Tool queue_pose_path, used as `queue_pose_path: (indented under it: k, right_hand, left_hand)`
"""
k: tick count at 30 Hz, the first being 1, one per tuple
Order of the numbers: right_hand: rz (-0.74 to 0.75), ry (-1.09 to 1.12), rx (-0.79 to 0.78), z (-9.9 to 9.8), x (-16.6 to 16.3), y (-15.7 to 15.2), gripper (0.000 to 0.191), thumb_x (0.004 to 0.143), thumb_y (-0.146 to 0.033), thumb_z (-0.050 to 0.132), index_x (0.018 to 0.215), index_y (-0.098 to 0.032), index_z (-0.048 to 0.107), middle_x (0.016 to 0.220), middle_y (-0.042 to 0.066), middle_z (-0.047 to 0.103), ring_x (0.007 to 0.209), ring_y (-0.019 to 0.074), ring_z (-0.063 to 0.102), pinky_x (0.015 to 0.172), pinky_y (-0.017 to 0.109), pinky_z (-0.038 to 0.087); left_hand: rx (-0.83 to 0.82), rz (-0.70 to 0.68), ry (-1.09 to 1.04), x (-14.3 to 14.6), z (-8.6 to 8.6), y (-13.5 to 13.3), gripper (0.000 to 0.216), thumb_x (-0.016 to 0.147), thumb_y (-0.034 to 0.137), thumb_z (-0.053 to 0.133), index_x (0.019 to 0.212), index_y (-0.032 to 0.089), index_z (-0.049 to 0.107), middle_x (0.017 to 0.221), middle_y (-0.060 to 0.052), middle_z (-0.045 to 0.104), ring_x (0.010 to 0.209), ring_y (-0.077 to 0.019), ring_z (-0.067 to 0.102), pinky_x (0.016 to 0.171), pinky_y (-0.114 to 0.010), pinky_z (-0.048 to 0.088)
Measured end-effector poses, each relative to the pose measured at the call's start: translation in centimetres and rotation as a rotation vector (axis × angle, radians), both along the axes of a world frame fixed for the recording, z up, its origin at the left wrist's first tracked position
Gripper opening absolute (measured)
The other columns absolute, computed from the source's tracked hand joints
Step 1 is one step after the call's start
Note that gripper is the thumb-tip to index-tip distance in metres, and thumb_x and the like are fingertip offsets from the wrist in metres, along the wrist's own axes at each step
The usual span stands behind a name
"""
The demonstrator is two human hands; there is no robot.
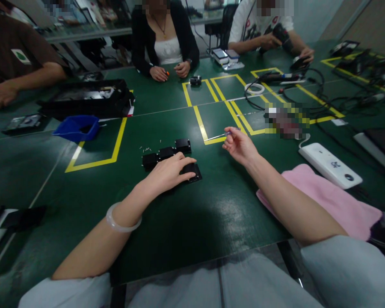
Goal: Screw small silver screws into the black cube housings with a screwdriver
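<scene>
My left hand [170,170] lies over a black part [195,171] on the green table. Its thumb and index finger stretch along either side of that part, and the other fingers are hidden. Beyond it, black blocks [182,146] stand in a short row, one of them partly behind the hand. Several tiny screws [146,149] are scattered just past the row. To the right, my right hand [239,145] is raised above the table, closed around the handle of a thin screwdriver [215,137]. The shaft points left, with its tip apart from the black parts.
A blue bin [77,128] and a long black tray [86,97] stand at left. A white power strip [330,164] and pink cloth [321,196] lie at right, cables [321,98] behind. Yellow tape marks the table [231,231]. People sit opposite; one handles a dark device [282,37].
</scene>
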State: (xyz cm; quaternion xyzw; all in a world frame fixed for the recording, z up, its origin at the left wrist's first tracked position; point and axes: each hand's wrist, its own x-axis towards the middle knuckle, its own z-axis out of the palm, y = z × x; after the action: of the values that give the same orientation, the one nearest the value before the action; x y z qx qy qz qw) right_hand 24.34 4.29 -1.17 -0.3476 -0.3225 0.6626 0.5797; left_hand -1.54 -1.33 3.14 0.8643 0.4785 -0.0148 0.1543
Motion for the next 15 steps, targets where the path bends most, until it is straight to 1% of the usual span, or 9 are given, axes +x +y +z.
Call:
queue_pose_path:
  k: [3, 5, 7, 9, 10, 12, 13, 15]
  right_hand:
    - [0.035, -0.008, 0.003, 0.0, -0.9, -0.7, 0.014, 0.089, -0.034, 0.064, 0.084, -0.021, 0.063, 0.048, -0.009, 0.046, 0.044, 0.0083, 0.041, 0.053, 0.023, 0.041]
    - [0.048, -0.012, 0.012, 0.0, -1.3, -1.0, 0.014, 0.089, -0.034, 0.065, 0.084, -0.021, 0.062, 0.047, -0.009, 0.046, 0.044, 0.0084, 0.042, 0.053, 0.023, 0.041]
    - [0.058, -0.02, 0.011, -0.1, -1.5, -1.2, 0.014, 0.09, -0.034, 0.065, 0.084, -0.021, 0.062, 0.047, -0.009, 0.046, 0.043, 0.0086, 0.042, 0.053, 0.024, 0.042]
    - [0.058, -0.018, 0.01, -0.2, -1.5, -1.2, 0.014, 0.092, -0.032, 0.062, 0.084, -0.021, 0.062, 0.047, -0.009, 0.047, 0.043, 0.0088, 0.042, 0.052, 0.024, 0.042]
    - [0.058, -0.014, 0.011, -0.2, -1.5, -1.2, 0.014, 0.092, -0.031, 0.061, 0.084, -0.02, 0.062, 0.047, -0.008, 0.047, 0.043, 0.0089, 0.043, 0.052, 0.024, 0.042]
    - [0.059, -0.008, 0.013, -0.3, -1.4, -1.1, 0.014, 0.092, -0.032, 0.062, 0.083, -0.021, 0.062, 0.047, -0.008, 0.048, 0.042, 0.0088, 0.043, 0.052, 0.024, 0.042]
    - [0.06, -0.006, 0.012, -0.4, -1.4, -1.0, 0.015, 0.092, -0.032, 0.062, 0.083, -0.021, 0.061, 0.046, -0.009, 0.048, 0.042, 0.0088, 0.043, 0.052, 0.023, 0.042]
    - [0.056, 0.002, -0.001, -0.4, -1.4, -0.9, 0.015, 0.093, -0.031, 0.06, 0.083, -0.021, 0.061, 0.046, -0.009, 0.048, 0.042, 0.0087, 0.043, 0.052, 0.023, 0.043]
  left_hand:
    - [0.032, 0.015, 0.053, 0.9, 0.0, -0.6, 0.049, 0.096, 0.055, 0.049, 0.138, 0.03, 0.056, 0.12, -0.01, 0.06, 0.098, -0.0266, 0.065, 0.071, -0.033, 0.05]
    - [0.064, 0.028, 0.081, 1.3, 0.0, -0.9, 0.052, 0.097, 0.059, 0.045, 0.138, 0.029, 0.057, 0.119, -0.011, 0.061, 0.099, -0.0277, 0.065, 0.071, -0.034, 0.05]
    - [0.093, 0.038, 0.102, 1.3, 0.1, -0.8, 0.055, 0.098, 0.062, 0.039, 0.137, 0.029, 0.058, 0.119, -0.011, 0.061, 0.1, -0.0291, 0.064, 0.073, -0.036, 0.05]
    - [0.104, 0.022, 0.103, 0.8, 0.4, -0.4, 0.054, 0.099, 0.06, 0.035, 0.137, 0.03, 0.058, 0.122, -0.011, 0.06, 0.103, -0.0299, 0.063, 0.079, -0.039, 0.051]
    - [0.102, -0.008, 0.09, 0.3, 0.5, -0.1, 0.051, 0.101, 0.056, 0.034, 0.138, 0.03, 0.057, 0.125, -0.01, 0.06, 0.107, -0.0298, 0.062, 0.084, -0.041, 0.051]
    - [0.06, -0.124, 0.052, -0.7, 0.9, 0.5, 0.043, 0.1, 0.041, 0.041, 0.139, 0.03, 0.055, 0.133, -0.008, 0.058, 0.117, -0.0281, 0.058, 0.096, -0.041, 0.047]
    - [0.023, -0.184, 0.04, -1.1, 1.0, 0.8, 0.045, 0.097, 0.033, 0.046, 0.141, 0.031, 0.053, 0.139, -0.006, 0.056, 0.121, -0.0271, 0.056, 0.101, -0.04, 0.045]
    - [-0.035, -0.266, 0.038, -1.8, 1.2, 1.2, 0.055, 0.09, 0.025, 0.055, 0.143, 0.032, 0.05, 0.147, -0.004, 0.051, 0.127, -0.026, 0.052, 0.105, -0.038, 0.042]
